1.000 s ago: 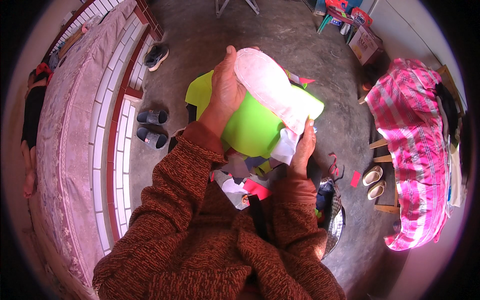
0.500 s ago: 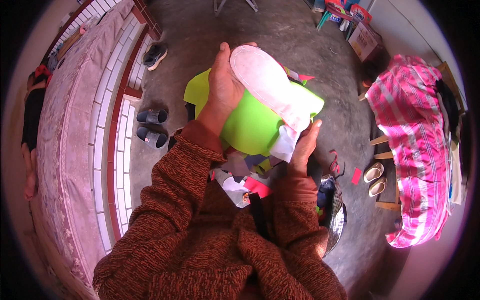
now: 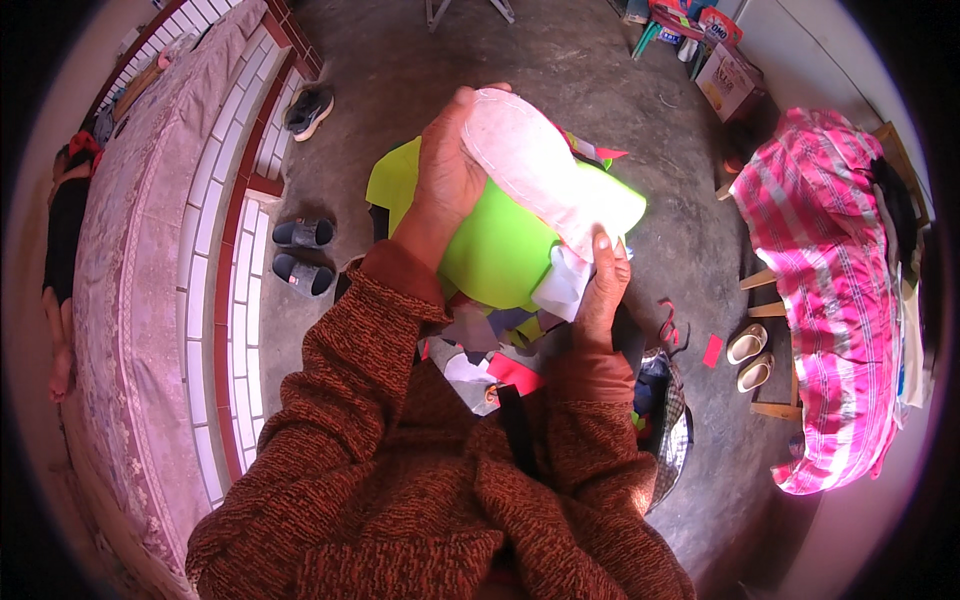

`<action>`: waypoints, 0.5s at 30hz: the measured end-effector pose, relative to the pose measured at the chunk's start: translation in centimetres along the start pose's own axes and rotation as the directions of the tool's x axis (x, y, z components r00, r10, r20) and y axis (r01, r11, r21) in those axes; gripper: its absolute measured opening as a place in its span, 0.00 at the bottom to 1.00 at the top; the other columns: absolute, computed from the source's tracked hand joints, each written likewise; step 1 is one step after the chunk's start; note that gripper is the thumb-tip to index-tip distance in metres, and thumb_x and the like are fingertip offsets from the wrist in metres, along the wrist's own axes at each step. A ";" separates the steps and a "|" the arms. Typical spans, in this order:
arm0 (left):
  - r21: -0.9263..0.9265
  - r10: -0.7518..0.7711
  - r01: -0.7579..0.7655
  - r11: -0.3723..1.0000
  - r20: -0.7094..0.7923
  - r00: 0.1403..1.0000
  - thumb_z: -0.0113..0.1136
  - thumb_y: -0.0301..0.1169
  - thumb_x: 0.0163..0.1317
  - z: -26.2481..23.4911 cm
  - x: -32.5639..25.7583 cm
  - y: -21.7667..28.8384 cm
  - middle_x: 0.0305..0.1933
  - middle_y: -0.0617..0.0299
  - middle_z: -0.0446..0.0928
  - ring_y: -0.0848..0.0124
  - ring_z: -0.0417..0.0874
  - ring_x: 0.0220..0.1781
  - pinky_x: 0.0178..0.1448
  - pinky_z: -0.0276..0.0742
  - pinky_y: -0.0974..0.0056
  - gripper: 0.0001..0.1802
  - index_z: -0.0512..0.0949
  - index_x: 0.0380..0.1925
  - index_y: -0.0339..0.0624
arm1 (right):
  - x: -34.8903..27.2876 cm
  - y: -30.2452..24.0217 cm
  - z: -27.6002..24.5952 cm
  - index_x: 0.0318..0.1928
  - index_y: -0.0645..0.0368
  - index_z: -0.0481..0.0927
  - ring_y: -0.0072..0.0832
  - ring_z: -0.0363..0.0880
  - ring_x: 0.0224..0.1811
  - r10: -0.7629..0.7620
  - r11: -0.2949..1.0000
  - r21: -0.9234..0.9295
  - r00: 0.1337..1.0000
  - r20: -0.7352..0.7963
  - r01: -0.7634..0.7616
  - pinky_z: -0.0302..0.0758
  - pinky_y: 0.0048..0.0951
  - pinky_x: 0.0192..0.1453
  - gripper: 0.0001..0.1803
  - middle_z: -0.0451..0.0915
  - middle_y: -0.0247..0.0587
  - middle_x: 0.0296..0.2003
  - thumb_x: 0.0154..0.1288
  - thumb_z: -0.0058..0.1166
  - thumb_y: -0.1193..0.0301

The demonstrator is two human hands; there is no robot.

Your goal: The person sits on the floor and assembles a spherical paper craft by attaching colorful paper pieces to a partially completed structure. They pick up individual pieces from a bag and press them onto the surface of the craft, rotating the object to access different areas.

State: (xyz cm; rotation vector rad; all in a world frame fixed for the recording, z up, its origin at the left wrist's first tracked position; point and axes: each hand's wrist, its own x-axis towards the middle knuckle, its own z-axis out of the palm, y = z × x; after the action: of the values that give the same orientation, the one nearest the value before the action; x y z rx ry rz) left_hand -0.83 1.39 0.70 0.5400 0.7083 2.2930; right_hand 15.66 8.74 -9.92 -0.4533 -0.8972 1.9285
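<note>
A pale pink-white insole [image 3: 520, 145] with stitching along its edge is held tilted in front of me. My left hand [image 3: 446, 165] is closed around its upper left end. My right hand [image 3: 604, 285] grips the lower right end, thumb on top. Beside my right fingers hangs a crumpled white scrap [image 3: 563, 283]; whether the hand also holds it, I cannot tell. Bright lime-green sheet material [image 3: 495, 250] lies below the insole, partly covered by it. Under that show mixed scraps, including a red piece [image 3: 515, 374]. Strong light washes out the insole's middle.
Dark slippers [image 3: 303, 272] and a sneaker [image 3: 310, 112] stand on the floor at left, beside a tiled bed base with a pink cover [image 3: 140, 260]. A person [image 3: 62, 240] lies far left. At right are a checked bag [image 3: 672, 430], beige shoes [image 3: 748, 345] and a pink plaid cloth [image 3: 825, 300].
My right thumb has moved up onto the insole's lower end, and the fingers have curled. The insole and white scrap have shifted slightly. My left hand has turned a little.
</note>
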 end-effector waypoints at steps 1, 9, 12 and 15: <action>0.075 0.024 -0.023 0.997 -0.007 1.000 0.55 0.38 0.63 0.6 -0.4 0.0 0.41 0.58 0.80 0.70 0.80 0.41 0.49 0.77 0.64 0.18 0.76 0.45 0.34 | 0.1 0.1 -0.1 0.44 0.64 0.79 0.24 0.79 0.37 -0.007 1.000 0.023 1.000 0.011 0.007 0.77 0.26 0.43 0.15 0.81 0.38 0.40 0.63 0.56 0.66; 0.301 0.092 -0.088 0.949 0.003 0.996 0.61 0.20 0.55 0.2 -0.1 -0.6 0.37 0.63 0.80 0.76 0.80 0.38 0.47 0.76 0.69 0.13 0.78 0.42 0.37 | 0.0 0.1 -0.3 0.47 0.65 0.79 0.20 0.75 0.41 0.008 1.000 0.028 0.999 0.036 -0.009 0.71 0.24 0.48 0.13 0.80 0.35 0.41 0.65 0.54 0.70; 0.340 0.096 -0.104 0.935 0.039 0.995 0.60 0.20 0.55 0.0 -0.1 -0.6 0.39 0.62 0.80 0.75 0.80 0.40 0.49 0.76 0.68 0.11 0.79 0.40 0.37 | -0.1 -0.1 -0.1 0.46 0.64 0.79 0.20 0.75 0.40 0.011 0.999 0.030 0.999 0.035 -0.012 0.71 0.24 0.47 0.13 0.80 0.34 0.40 0.65 0.55 0.70; 0.385 0.110 -0.133 0.913 0.082 0.991 0.56 0.18 0.56 -0.8 0.0 -0.7 0.41 0.60 0.80 0.72 0.80 0.44 0.52 0.75 0.66 0.11 0.80 0.39 0.37 | -0.1 0.0 -0.2 0.46 0.64 0.79 0.19 0.75 0.39 0.009 1.000 0.011 0.999 0.048 -0.010 0.71 0.24 0.47 0.13 0.80 0.34 0.39 0.64 0.56 0.70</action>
State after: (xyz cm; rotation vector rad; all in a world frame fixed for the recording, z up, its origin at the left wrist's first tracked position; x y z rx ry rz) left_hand -0.89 1.53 -0.32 0.8526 1.1420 2.2441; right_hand 15.87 8.80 -10.06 -0.4069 -0.9166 1.9592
